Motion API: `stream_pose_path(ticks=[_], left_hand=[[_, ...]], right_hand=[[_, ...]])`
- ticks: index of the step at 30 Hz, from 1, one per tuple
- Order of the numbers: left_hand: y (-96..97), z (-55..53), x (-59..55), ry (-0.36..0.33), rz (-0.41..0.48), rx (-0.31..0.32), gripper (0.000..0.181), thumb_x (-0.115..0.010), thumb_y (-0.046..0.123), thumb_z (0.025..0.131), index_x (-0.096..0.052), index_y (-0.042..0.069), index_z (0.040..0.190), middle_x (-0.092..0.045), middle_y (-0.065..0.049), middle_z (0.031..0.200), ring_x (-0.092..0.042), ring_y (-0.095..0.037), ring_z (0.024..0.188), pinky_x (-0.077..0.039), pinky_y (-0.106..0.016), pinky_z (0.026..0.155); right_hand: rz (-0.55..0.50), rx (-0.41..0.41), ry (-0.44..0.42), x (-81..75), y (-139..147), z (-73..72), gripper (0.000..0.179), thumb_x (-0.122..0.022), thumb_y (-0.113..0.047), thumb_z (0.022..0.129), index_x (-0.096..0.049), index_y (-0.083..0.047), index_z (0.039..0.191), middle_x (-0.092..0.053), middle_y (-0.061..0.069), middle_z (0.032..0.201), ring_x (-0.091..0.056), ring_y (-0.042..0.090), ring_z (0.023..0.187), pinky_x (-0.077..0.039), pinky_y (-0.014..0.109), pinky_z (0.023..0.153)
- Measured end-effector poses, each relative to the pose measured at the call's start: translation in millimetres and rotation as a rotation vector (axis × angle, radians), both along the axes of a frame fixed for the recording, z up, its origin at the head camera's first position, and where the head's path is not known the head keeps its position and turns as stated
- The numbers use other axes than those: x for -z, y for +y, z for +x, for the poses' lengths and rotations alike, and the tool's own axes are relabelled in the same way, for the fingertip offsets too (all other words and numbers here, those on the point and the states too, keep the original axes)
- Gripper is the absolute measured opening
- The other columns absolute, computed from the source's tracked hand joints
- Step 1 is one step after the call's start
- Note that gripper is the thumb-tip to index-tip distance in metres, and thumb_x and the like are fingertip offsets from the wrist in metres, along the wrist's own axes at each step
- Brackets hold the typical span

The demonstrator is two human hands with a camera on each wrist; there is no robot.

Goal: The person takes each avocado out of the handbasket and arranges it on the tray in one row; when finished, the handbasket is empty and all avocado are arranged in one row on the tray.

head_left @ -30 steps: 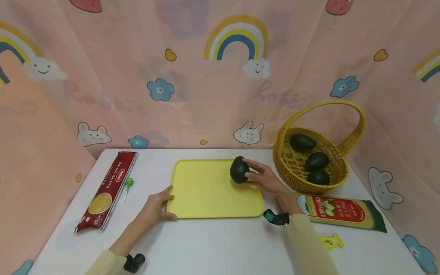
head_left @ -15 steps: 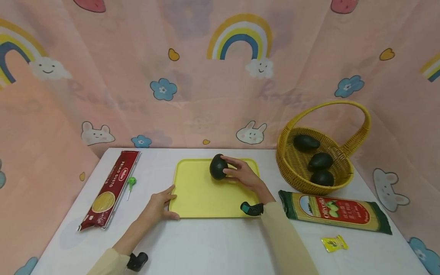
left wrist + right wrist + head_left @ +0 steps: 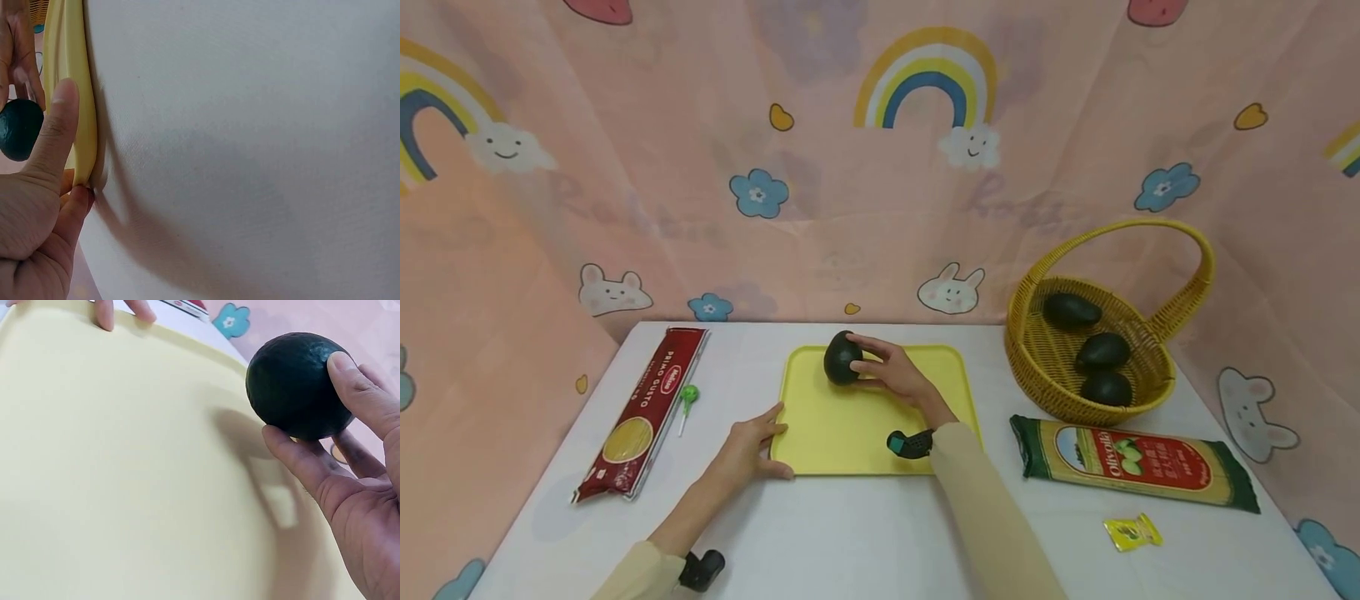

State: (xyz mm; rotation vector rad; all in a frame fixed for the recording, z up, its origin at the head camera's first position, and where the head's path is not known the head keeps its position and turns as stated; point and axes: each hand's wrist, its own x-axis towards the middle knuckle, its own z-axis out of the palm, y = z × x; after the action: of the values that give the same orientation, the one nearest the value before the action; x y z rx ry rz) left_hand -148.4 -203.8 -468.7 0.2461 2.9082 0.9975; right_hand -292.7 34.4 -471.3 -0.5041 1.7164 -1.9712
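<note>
My right hand (image 3: 897, 375) holds a dark green avocado (image 3: 838, 360) by its right side with thumb and fingers. The avocado is over the far left part of a yellow tray (image 3: 865, 433). In the right wrist view, the avocado (image 3: 290, 387) is off the tray (image 3: 125, 456), and a shadow falls beneath it. At the tray's near left corner, my left hand (image 3: 741, 450) grips the rim. The left wrist view shows that hand's thumb (image 3: 59, 125) along the tray's near edge, with fingers around the corner.
A yellow wicker basket (image 3: 1026, 379) at the back right holds several avocados (image 3: 1103, 352). In front of it lie a green-ended pasta pack (image 3: 1138, 462) and a yellow-wrapped candy (image 3: 1132, 532). On the left are a red pasta pack (image 3: 643, 408) and a green lollipop (image 3: 689, 395).
My right hand has carried the avocado leftward across the tray, from its right side to the far left part. My left hand has stayed at the tray's corner.
</note>
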Motion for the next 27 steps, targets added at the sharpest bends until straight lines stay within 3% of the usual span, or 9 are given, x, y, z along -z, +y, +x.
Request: stream_pose_path(ticks=[7, 13, 22, 27], left_hand=[[-1.6, -0.8, 3.4, 0.014, 0.016, 0.009, 0.070, -0.089, 0.015, 0.058, -0.062, -0.014, 0.115, -0.044, -0.024, 0.142, -0.051, -0.037, 0.123, -0.045, -0.042, 0.099], [-0.1, -1.9, 5.6, -0.009, 0.031, -0.020, 0.069, -0.089, 0.014, 0.058, -0.063, -0.012, 0.116, -0.045, -0.022, 0.142, -0.051, -0.036, 0.123, -0.046, -0.041, 0.098], [-0.8, -3.0, 8.2, -0.014, 0.004, -0.034, 0.068, -0.090, 0.015, 0.058, -0.064, -0.011, 0.116, -0.045, -0.019, 0.143, -0.051, -0.035, 0.124, -0.044, -0.042, 0.100], [-2.8, -3.2, 7.8, -0.013, 0.020, -0.026, 0.069, -0.089, 0.016, 0.059, -0.063, -0.011, 0.116, -0.044, -0.020, 0.143, -0.051, -0.035, 0.124, -0.045, -0.041, 0.099]], right_hand=[[-0.017, -0.010, -0.009, 5.8, -26, -0.4, 0.051, -0.057, 0.003, 0.094, -0.045, -0.005, 0.142, -0.036, 0.016, 0.150, -0.045, 0.040, 0.127, -0.053, 0.047, 0.089], [-0.037, -0.022, 0.008, 7.4, -42, -1.1, 0.050, -0.057, 0.002, 0.094, -0.045, -0.005, 0.142, -0.036, 0.015, 0.150, -0.044, 0.038, 0.130, -0.052, 0.048, 0.090], [0.015, -0.025, 0.047, 9.9, -62, 0.3, 0.049, -0.056, 0.001, 0.095, -0.045, -0.003, 0.142, -0.038, 0.016, 0.149, -0.048, 0.035, 0.127, -0.052, 0.044, 0.092], [0.012, 0.010, 0.050, 11.3, -71, -1.0, 0.048, -0.058, -0.001, 0.094, -0.047, -0.005, 0.141, -0.045, 0.019, 0.142, -0.053, 0.034, 0.121, -0.053, 0.042, 0.090]])
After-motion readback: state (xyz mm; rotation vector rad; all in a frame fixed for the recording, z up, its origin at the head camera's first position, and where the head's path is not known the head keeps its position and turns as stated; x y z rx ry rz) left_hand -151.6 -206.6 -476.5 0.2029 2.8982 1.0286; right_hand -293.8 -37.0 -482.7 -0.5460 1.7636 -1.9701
